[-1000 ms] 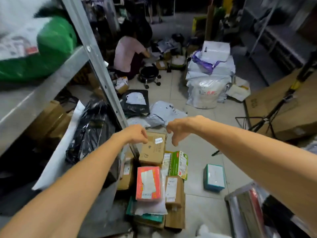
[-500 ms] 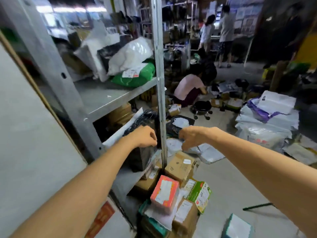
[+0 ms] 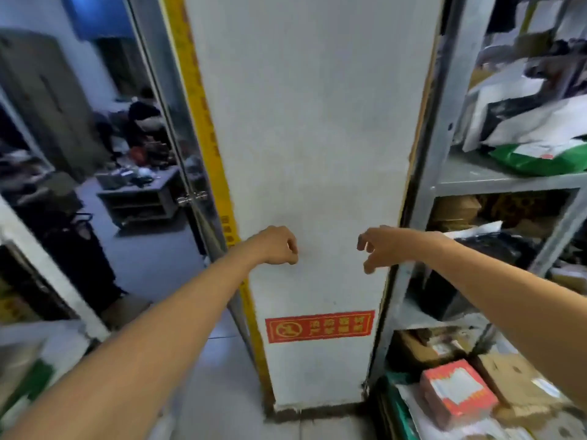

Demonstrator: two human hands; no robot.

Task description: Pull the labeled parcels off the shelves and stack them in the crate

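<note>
Both arms reach forward in front of a white pillar [image 3: 311, 138]. My left hand [image 3: 276, 246] is curled into a loose fist and holds nothing. My right hand [image 3: 378, 246] hangs empty with its fingers loosely bent. To the right stands a metal shelf rack [image 3: 470, 182] with a green bag parcel [image 3: 540, 157] and white and black bag parcels [image 3: 521, 109] on its upper level. At the bottom right a red-and-white labeled box [image 3: 457, 395] lies among brown cardboard parcels [image 3: 511, 376]. No crate is in view.
A red sign [image 3: 319, 327] is stuck low on the pillar, and a yellow strip [image 3: 203, 122] runs down its left edge. Left of it a glass door [image 3: 165, 122] shows a room with a low table [image 3: 139, 192] and a seated person [image 3: 143, 119].
The view has swung left, from the parcels on the floor and the shelf to the white pillar. Both hands stay raised and empty; the right fingers have loosened.
</note>
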